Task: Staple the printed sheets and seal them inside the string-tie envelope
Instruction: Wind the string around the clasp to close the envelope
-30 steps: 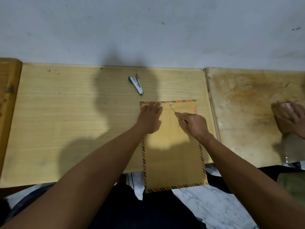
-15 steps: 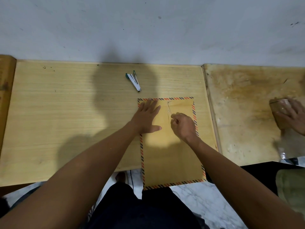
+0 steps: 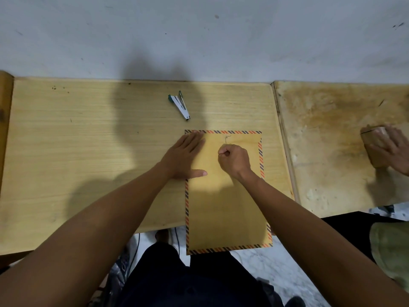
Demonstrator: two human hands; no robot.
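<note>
A brown string-tie envelope with a striped orange and dark border lies on the wooden desk, its lower end hanging over the front edge. My left hand lies flat, fingers spread, on the envelope's upper left corner. My right hand is closed, pinching the thin string that runs up to the small button near the top of the envelope. A small white and green stapler rests on the desk beyond the envelope. No printed sheets show.
A second, stained desk adjoins on the right, where another person's hand holds a brown block. A grey wall rises behind the desks. My dark-clothed lap and a marbled floor lie below the desk edge.
My right hand has drawn back and left from the button, curling into a fist on the string. My left hand has flattened and spread on the envelope's corner.
</note>
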